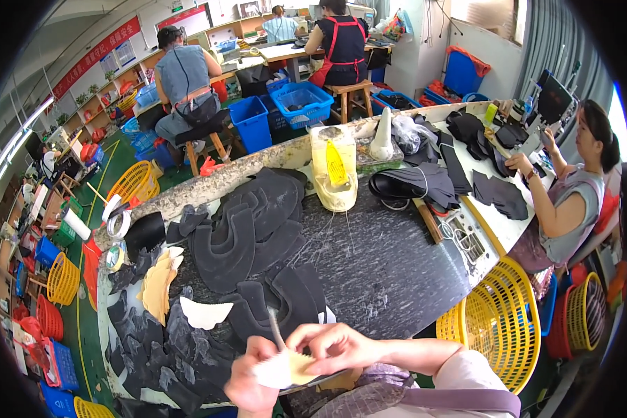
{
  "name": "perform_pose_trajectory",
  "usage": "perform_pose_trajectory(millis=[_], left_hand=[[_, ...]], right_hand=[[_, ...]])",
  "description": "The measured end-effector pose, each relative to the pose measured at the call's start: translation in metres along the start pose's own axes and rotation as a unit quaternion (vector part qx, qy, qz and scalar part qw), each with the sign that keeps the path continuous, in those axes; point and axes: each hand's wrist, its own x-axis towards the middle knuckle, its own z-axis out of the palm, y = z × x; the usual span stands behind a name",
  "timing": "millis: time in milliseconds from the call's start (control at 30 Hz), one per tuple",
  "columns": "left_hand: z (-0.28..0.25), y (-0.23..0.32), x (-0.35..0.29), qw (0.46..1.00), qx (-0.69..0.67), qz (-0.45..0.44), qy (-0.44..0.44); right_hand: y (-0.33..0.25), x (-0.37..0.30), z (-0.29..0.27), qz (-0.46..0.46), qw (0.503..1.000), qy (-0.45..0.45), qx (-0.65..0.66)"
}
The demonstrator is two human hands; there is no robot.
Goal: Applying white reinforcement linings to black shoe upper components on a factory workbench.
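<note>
Left fingers [260,347] and right fingers [329,343] — pinched close on one pale jagged-edged piece [277,370].

One wide fisheye view from head height, downward and forward over a near worktable [397,272]

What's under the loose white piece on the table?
Dark scraps show along the lower edge of the white piece; whatever lies directly beneath is covered.
</note>
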Motion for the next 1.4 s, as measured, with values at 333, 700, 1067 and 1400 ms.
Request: perform_pose_trajectory(millis=[333,700,1067,1400], left_hand=[[0.032,0.066,-0.017,0.949,0.123,-0.008,-0.289],[-0.011,0.047,-0.011,0.831,0.524,-0.164,-0.085],[-0.031,0.022,0.011,0.851,0.487,-0.189,0.052],[-0.018,0.025,0.013,0.511,0.854,-0.071,-0.059]], right_hand=[[-0.011,-0.031,0.007,0.201,0.865,-0.161,-0.430],[-0.009,-0.015,-0.011,0.044,0.873,-0.056,-0.482],[0.005,0.014,-0.060,0.026,0.805,0.008,-0.593],[0.002,0.028,-0.076,0.023,0.650,-0.083,-0.755]])
